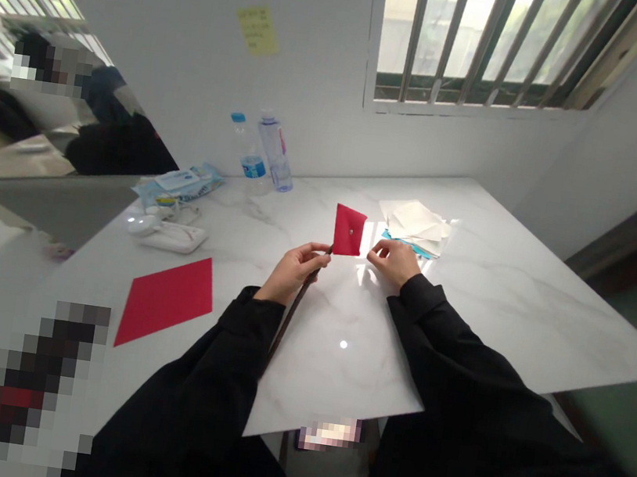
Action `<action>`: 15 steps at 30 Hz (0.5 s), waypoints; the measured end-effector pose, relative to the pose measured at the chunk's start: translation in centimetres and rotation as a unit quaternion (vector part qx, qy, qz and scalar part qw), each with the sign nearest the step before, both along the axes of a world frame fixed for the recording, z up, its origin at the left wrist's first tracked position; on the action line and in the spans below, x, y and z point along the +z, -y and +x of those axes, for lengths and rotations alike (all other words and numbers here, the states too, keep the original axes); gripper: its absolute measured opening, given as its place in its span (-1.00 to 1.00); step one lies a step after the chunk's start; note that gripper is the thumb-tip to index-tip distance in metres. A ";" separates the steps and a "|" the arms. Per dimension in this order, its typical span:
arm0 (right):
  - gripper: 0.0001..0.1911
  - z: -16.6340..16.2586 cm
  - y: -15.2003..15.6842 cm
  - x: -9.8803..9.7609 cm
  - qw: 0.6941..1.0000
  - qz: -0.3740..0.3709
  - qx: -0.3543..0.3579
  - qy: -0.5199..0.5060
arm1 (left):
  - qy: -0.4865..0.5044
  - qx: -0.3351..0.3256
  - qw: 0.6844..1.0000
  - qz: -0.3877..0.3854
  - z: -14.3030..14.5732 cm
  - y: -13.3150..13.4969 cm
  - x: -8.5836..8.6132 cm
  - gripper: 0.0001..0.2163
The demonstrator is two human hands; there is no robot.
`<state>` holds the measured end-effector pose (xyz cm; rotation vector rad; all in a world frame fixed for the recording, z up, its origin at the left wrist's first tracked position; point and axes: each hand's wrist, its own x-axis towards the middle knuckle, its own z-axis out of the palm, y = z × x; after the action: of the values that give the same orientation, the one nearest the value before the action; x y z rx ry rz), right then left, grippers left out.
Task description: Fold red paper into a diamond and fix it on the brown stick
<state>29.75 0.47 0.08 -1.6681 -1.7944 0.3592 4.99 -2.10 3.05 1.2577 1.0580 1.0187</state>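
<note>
My left hand [294,273] is closed around a thin brown stick [296,299], which slants down toward the table's front edge. By the stick's upper end stands a small piece of folded red paper [347,219] with a shiny pin-like dot at its middle. How the paper joins the stick is hidden by my fingers. Just right of the paper, my right hand [395,263] is loosely curled, with its fingertips apart from the paper and nothing visible in them. Behind that hand lies a stack of cream paper sheets [413,219] with a blue sheet [390,237] under it.
A flat red sheet [167,302] lies left on the white marbled table [500,296]. Farther back are a white device [176,237], a wipes pack [184,182] and two plastic bottles [254,158] [277,154]. A person [117,108] sits at the far left.
</note>
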 end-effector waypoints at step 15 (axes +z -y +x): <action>-0.16 -0.3 0.6 0.5 0.982 0.138 0.050 -0.119 | -0.027 -0.027 0.999 -0.001 0.0 0.2 0.2 -0.58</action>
<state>29.44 -0.10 0.61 -1.2910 -1.6667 0.3230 4.94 -2.31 3.24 1.3119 1.0605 0.9463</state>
